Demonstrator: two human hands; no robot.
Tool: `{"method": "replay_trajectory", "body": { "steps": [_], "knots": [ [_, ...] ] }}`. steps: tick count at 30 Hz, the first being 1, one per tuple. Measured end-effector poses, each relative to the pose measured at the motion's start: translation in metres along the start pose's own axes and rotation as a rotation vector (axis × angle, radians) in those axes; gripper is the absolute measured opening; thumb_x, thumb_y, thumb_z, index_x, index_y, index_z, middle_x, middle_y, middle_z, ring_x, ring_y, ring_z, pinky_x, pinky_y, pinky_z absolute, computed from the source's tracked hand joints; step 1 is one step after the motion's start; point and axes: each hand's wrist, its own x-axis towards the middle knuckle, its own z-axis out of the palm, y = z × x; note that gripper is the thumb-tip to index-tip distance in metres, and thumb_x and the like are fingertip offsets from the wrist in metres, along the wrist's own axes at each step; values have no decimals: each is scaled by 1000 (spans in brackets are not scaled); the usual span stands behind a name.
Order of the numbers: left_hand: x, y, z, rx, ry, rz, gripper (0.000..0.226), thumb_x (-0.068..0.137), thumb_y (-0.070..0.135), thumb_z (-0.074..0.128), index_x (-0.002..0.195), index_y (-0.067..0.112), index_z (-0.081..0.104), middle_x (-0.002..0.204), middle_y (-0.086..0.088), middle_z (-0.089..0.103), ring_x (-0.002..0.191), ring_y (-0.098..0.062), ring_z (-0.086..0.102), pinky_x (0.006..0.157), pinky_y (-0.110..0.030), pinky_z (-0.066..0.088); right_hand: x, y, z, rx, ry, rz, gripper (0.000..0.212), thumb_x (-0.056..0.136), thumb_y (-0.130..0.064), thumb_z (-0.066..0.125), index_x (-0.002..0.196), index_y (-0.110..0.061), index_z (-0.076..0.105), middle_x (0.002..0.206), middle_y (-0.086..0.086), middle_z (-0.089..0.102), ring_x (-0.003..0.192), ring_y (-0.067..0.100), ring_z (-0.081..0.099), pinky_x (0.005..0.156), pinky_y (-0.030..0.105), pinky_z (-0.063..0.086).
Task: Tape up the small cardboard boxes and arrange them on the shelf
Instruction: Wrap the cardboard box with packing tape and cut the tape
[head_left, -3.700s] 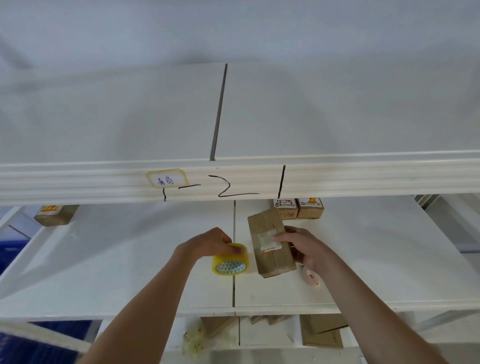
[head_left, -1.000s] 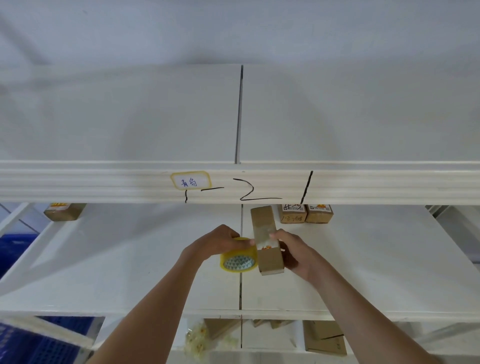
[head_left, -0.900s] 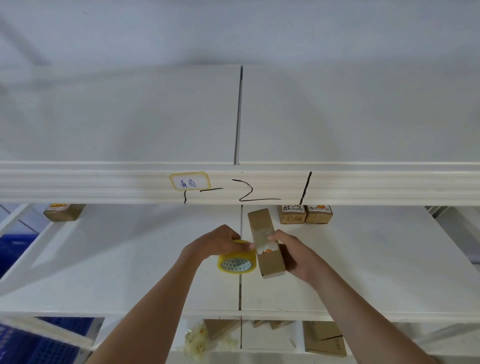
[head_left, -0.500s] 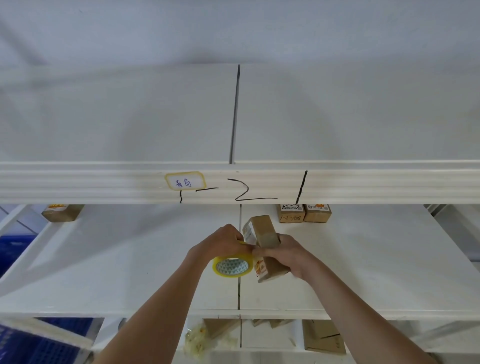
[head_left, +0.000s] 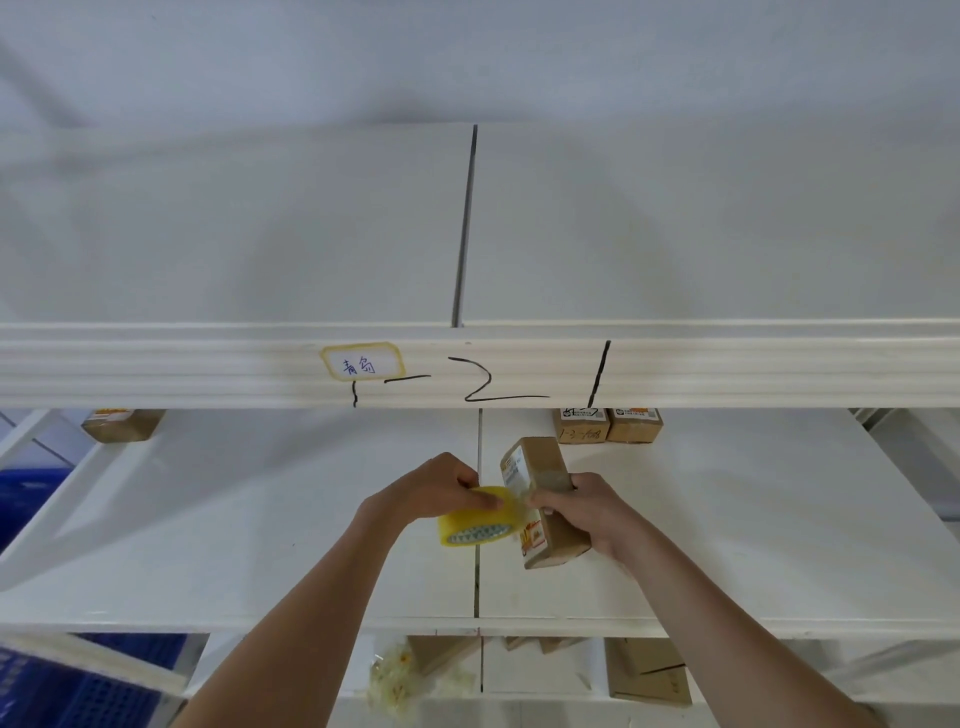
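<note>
A small brown cardboard box (head_left: 543, 457) with a white label is held tilted above the white shelf (head_left: 727, 545). My right hand (head_left: 582, 512) grips it from the right side. Against its left face sits a yellow roll of clear tape (head_left: 480, 522), which my left hand (head_left: 431, 491) grips from above. A strip of tape runs from the roll onto the box. Two taped boxes (head_left: 608, 426) stand side by side at the back of the shelf, right of centre.
Another box (head_left: 122, 423) stands at the shelf's back left. The upper shelf rail (head_left: 727, 364) with a handwritten label (head_left: 361, 361) hangs above. Cardboard boxes (head_left: 649, 675) and a plastic bag (head_left: 400, 675) lie on the lower shelf. Blue crates (head_left: 62, 691) sit at the left.
The box has been turned so its labelled face points left, and it has tipped. The tape roll has dropped slightly and stayed pressed against the box.
</note>
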Motion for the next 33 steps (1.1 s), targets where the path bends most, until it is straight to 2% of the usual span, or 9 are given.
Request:
{"method": "replay_trajectory", "body": {
  "steps": [4, 8, 12, 16, 20, 23, 33],
  "knots": [
    [0, -5, -2, 40, 59, -70, 52, 78, 62, 76, 55, 21, 53, 58, 6, 49, 57, -11, 48, 56, -23, 37, 1, -4, -1, 33, -23, -13, 29, 73, -18, 85, 100, -13, 75, 85, 4, 79, 78, 21, 77, 59, 29, 58],
    [-1, -13, 2, -61, 69, -96, 57, 79, 63, 75, 50, 23, 46, 56, 7, 45, 58, -13, 46, 59, -25, 36, 1, -10, -5, 45, -47, -23, 31, 75, -17, 84, 105, -13, 74, 87, 4, 79, 79, 21, 77, 59, 27, 57],
    [-3, -19, 1, -113, 35, -66, 56, 80, 64, 73, 53, 21, 48, 54, 8, 41, 59, -13, 42, 63, -27, 34, 1, -12, -7, 35, -60, -28, 33, 76, -17, 84, 108, -12, 74, 89, 5, 79, 82, 22, 77, 61, 28, 58],
    [-3, -23, -1, -131, 8, -52, 53, 80, 64, 73, 57, 20, 53, 58, 6, 46, 63, -14, 45, 65, -29, 35, 4, -11, -8, 39, -44, -5, 32, 77, -17, 83, 106, -10, 73, 87, 6, 79, 79, 22, 77, 60, 29, 58],
    [1, -18, -2, -38, 36, -111, 58, 75, 72, 71, 54, 22, 50, 60, 5, 48, 61, -14, 48, 62, -27, 37, 5, -9, -8, 54, -30, 4, 32, 76, -16, 83, 105, -11, 74, 85, 5, 79, 76, 22, 77, 58, 28, 58],
    [2, -15, -2, 58, 67, -147, 58, 74, 76, 69, 56, 23, 55, 63, 6, 55, 61, -11, 55, 60, -24, 42, 5, -11, -8, 54, -38, 4, 30, 76, -16, 83, 104, -13, 74, 83, 3, 79, 74, 20, 77, 57, 28, 58],
    [-1, -15, -3, 42, 104, -98, 62, 70, 82, 67, 50, 25, 50, 58, 10, 51, 55, -7, 51, 54, -22, 38, 2, -13, -12, 41, 12, 8, 31, 74, -15, 85, 102, -11, 74, 88, 8, 79, 80, 24, 77, 60, 31, 59]
  ]
}}
